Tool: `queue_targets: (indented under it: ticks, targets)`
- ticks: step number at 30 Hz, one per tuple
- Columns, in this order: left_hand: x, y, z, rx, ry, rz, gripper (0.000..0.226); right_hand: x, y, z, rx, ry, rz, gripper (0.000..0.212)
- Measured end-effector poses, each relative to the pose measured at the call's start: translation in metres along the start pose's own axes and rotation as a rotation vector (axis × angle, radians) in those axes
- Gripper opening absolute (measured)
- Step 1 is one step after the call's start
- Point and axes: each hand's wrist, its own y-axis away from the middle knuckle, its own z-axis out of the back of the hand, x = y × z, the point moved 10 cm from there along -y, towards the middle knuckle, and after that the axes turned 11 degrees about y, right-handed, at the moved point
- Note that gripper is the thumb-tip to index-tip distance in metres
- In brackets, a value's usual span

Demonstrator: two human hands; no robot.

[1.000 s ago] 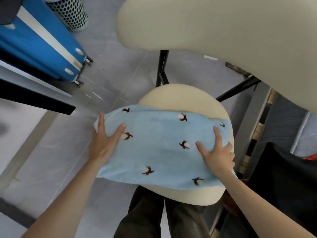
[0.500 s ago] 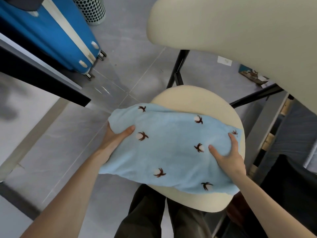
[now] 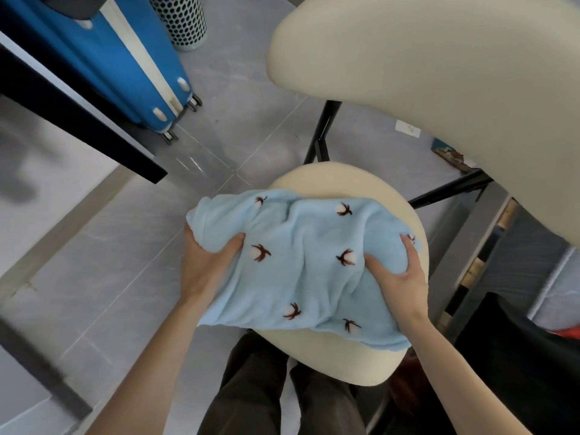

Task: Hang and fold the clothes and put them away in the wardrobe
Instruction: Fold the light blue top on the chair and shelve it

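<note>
A folded light blue garment [image 3: 301, 265] with small brown and white motifs lies across the round cream seat of a chair [image 3: 345, 365]. My left hand [image 3: 207, 262] grips its left end, thumb on top and fingers underneath. My right hand [image 3: 398, 277] grips its right end, thumb pressed into the cloth and fingers curled round the edge. The cloth bunches into wrinkles between both hands and its left part hangs past the seat.
The chair's cream backrest [image 3: 439, 89] fills the upper right. A blue suitcase [image 3: 125, 58] and a perforated bin [image 3: 185, 20] stand at the upper left by a black-edged table [image 3: 78, 120]. Dark cloth [image 3: 518, 372] lies at the right. Grey tiled floor surrounds the chair.
Both hands went from pressing flat on the garment to gripping its ends. The cloth has bunched up and wrinkled between them.
</note>
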Motion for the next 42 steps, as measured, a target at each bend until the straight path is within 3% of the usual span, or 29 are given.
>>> queue_targets:
  ticks: [3,14,20,25,33,42]
  targets:
    - [-0.002,0.023,0.026,-0.113,0.049,-0.026,0.073,0.029,0.019,0.018,-0.013,0.052,0.104,0.076]
    - [-0.047,0.168,0.139,-0.428,0.192,-0.085,0.101,0.141,0.132,0.057,0.107,0.210,0.514,0.074]
    - [-0.063,0.255,0.226,-0.639,0.303,-0.126,0.077,0.203,0.220,0.032,0.263,0.282,0.706,0.073]
    - [-0.083,0.332,0.309,-0.828,0.322,-0.128,0.077,0.255,0.316,-0.001,0.368,0.348,0.892,0.070]
    - [-0.156,0.403,0.458,-0.884,0.289,-0.295,0.077,0.346,0.483,-0.021,0.417,0.317,1.176,0.064]
    - [-0.295,0.461,0.613,-0.938,0.255,-0.620,0.092,0.490,0.646,0.014,0.268,0.116,1.462,0.066]
